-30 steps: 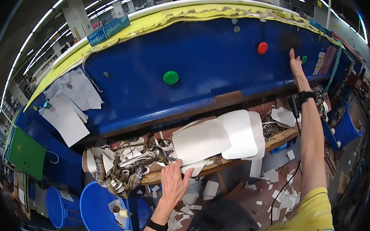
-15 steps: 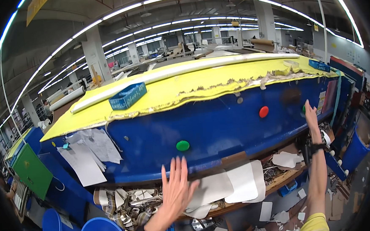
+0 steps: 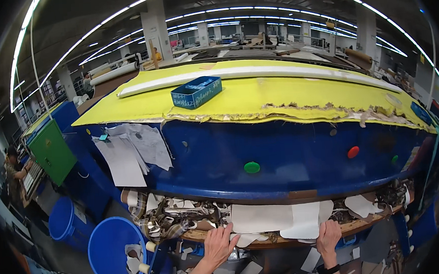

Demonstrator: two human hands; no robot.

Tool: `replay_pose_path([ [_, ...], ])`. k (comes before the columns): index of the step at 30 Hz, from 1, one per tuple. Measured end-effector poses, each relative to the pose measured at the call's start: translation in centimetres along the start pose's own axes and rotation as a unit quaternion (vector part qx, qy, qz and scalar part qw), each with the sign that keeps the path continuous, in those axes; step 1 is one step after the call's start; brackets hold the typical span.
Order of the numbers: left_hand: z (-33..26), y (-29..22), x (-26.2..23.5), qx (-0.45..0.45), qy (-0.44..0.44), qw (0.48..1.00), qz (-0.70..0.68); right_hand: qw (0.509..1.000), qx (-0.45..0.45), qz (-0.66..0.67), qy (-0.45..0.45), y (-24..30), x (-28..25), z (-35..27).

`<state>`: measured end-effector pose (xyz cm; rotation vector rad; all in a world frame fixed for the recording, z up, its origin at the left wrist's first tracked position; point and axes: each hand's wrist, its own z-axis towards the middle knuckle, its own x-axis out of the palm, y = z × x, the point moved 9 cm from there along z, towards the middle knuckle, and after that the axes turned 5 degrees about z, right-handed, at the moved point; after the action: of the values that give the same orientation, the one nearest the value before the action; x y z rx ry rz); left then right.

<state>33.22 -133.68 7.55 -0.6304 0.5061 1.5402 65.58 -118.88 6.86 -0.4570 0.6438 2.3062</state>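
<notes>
My left hand is bent over the front edge of a wooden board, left of a beige-grey sheet. Its thumb points right, close to the sheet's lower left corner. My right hand curls over the same edge, at the lower right of a white sheet piece. The fingers' undersides are hidden. Behind the board stands a blue machine beam with a green button, a red button and a smaller green button.
Scraps pile up on the board's left. White rollers line a rail there, beside a blue bin. A blue box sits on the yellow cover. Papers hang on the beam. Another person is at far left.
Both hands have come down from the buttons, the right from the far green one, the left from near the middle one, to the board's front edge. The view has turned right to left.
</notes>
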Motion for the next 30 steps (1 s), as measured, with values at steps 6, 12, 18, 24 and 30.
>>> replay_pose_path([
  [6,-0.5,0.0,-1.4,0.001,-0.094,0.995,0.028,1.0,-0.005,0.005,-0.026,0.5,-0.4,-0.7],
  [12,1.5,0.0,-0.9,-0.011,-0.059,0.998,0.003,0.999,-0.004,-0.02,-0.045,0.2,-0.8,1.0],
  [18,2.3,1.0,-0.5,-0.038,-0.019,0.998,-0.048,0.999,0.022,-0.036,0.028,0.2,0.7,2.3],
  [24,2.7,1.1,0.6,-0.036,-0.025,0.996,-0.081,0.975,-0.115,-0.149,0.116,0.2,2.2,1.9],
  [30,-1.5,-0.1,-1.5,-0.075,0.052,0.985,-0.149,0.981,-0.129,-0.113,0.091,0.8,-0.4,-2.7],
])
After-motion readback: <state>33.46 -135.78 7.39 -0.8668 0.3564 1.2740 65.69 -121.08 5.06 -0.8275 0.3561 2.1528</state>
